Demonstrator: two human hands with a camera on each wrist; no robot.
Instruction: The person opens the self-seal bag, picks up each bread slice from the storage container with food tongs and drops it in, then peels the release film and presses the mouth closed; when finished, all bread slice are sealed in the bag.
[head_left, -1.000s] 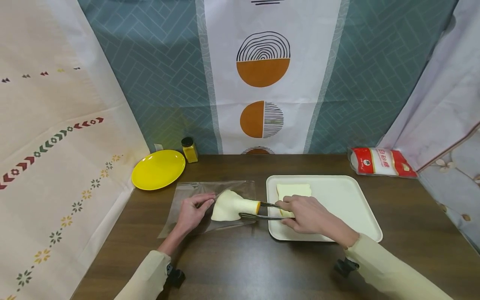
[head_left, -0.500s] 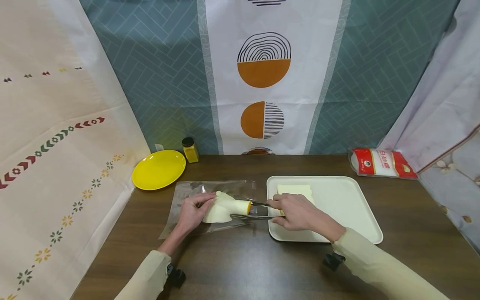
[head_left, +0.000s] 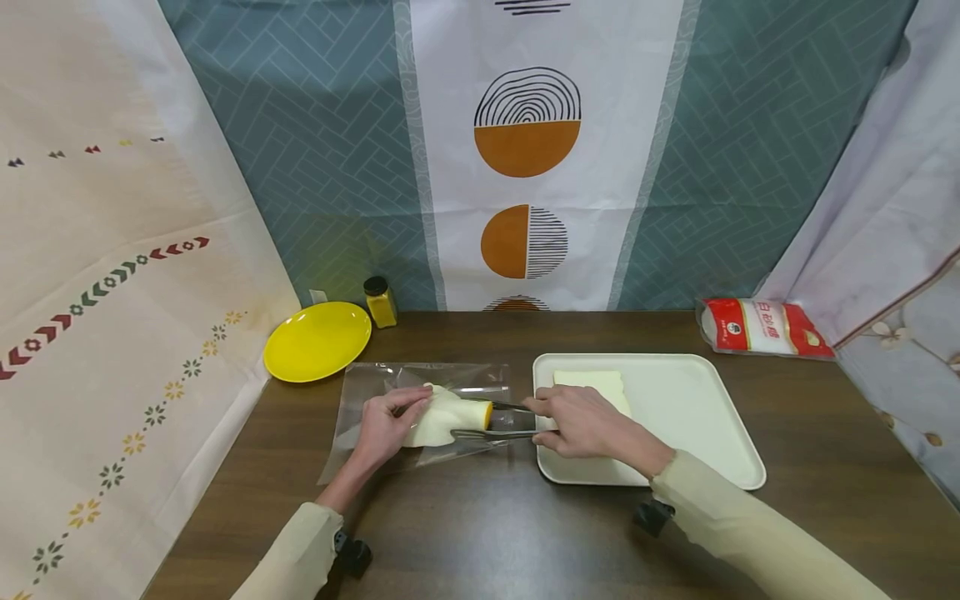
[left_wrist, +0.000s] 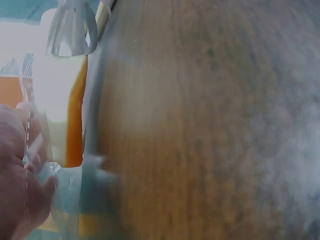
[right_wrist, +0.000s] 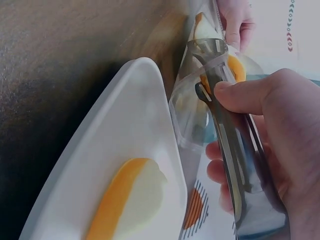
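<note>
My right hand (head_left: 581,423) grips metal tongs (right_wrist: 227,135), the thumb pressing on one arm. The tongs clasp a slice of white bread (head_left: 442,419) with an orange-brown crust, curled at its near end. A clear plastic bag (head_left: 347,425) lies around the slice, and its film crosses the tong ends in the right wrist view. My left hand (head_left: 386,423) pinches the bag by the slice's left end, thumb against fingers. Another bread slice (head_left: 600,382) lies on the left of a white tray (head_left: 697,417), partly hidden by my right hand.
A yellow plate (head_left: 317,342) stands at the back left beside a yellow jar (head_left: 380,307) with a black lid. A red and white packet (head_left: 765,326) lies at the back right. Curtains border the brown table (head_left: 480,533) behind and at both sides.
My right hand and the tongs have moved left, carrying the bread slice further left along the bag towards my left hand. The left hand has stayed nearly still.
</note>
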